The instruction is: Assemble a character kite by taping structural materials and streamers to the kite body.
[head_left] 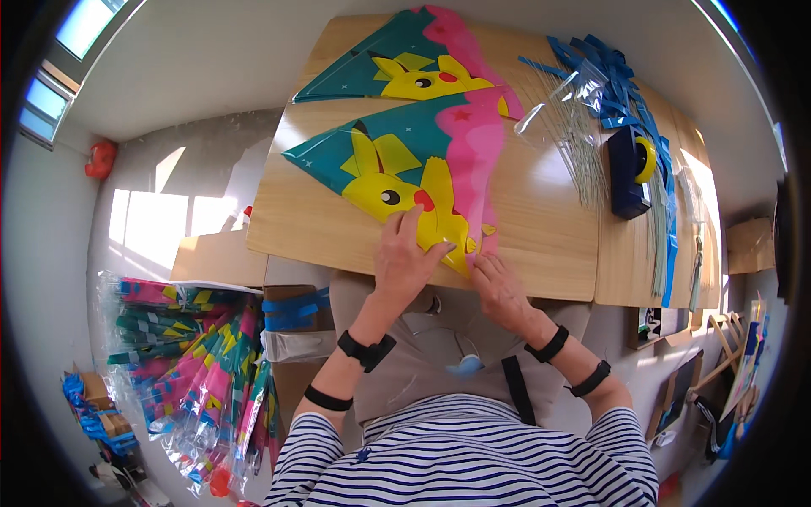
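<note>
A glossy triangular sheet, printed teal, pink and yellow with a cartoon animal, lies on the wooden table before me. My left hand rests on its yellow part near the table's front edge, fingers spread and thumb out to the right. Close by on the right, my right hand has its fingertips drawn together at the sheet's pink lower corner and seems to pinch it. Its fingertips are partly hidden. Just beyond lies a second sheet of the same print, partly under the first.
Blue strips, thin wires, a clear plastic bag and a dark blue tape dispenser with yellow tape occupy the table's right side. At lower left stands a pile of similar printed pieces in clear plastic, beside a cardboard box.
</note>
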Tool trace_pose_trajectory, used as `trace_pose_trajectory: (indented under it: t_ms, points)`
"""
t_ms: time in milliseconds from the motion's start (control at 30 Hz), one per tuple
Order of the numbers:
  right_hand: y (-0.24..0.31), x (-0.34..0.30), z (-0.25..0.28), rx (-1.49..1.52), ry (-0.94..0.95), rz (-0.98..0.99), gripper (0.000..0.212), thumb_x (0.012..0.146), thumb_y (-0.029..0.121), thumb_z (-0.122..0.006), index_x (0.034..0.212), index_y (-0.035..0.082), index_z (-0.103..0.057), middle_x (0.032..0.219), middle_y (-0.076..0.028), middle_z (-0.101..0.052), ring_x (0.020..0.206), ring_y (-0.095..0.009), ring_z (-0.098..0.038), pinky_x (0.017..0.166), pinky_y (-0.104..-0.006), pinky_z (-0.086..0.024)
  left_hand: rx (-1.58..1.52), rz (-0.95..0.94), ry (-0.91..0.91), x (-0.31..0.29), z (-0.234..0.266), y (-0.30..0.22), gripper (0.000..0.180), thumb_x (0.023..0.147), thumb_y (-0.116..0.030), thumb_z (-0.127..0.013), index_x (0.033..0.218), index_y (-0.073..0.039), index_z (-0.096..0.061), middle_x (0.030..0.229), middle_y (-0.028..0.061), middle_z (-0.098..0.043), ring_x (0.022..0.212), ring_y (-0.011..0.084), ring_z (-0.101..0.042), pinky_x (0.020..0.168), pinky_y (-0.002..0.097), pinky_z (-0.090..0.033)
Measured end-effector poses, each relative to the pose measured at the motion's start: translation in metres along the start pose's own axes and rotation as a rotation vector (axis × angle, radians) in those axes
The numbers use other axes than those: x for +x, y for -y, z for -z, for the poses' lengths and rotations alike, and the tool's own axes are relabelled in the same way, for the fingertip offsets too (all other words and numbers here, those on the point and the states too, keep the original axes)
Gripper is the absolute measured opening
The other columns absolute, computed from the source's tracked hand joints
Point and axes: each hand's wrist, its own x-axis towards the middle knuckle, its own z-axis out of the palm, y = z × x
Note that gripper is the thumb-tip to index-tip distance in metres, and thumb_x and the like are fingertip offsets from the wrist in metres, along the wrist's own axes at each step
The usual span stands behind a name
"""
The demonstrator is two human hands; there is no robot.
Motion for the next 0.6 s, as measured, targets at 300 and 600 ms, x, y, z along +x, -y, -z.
trace_pose_trajectory:
  t_ms: [300,600]
  points:
    - [0.062,-0.039,-0.026,-0.061,-0.042,-0.064,0.051,0.073,0.001,-0.062,0.123,-0.01,-0.058,0.124,-0.022,-0.056,0.116,-0.038,-0.054,0.107,-0.0478,-0.041,0.498,-0.061,0.018,0.008,-0.087,-0.029,0.085,0.069,-0.031,-0.085,0.142,-0.011,-0.045,0.125,0.0175,-0.052,0.111,0.0357,-0.057,0.087,0.0423,-0.053]
    - [0.073,-0.066,-0.018,0.036,-0.093,-0.2,0.033,0.078,0.006,-0.068,0.11,-0.002,-0.063,0.11,-0.016,-0.063,0.105,-0.033,-0.058,0.089,-0.0457,-0.046,0.373,0.014,-0.076,0.027,-0.074,-0.014,0.041,0.079,-0.006,-0.068,0.119,-0.008,-0.058,0.102,0.0151,-0.066,0.095,0.0375,-0.067,0.079,0.0462,-0.055]
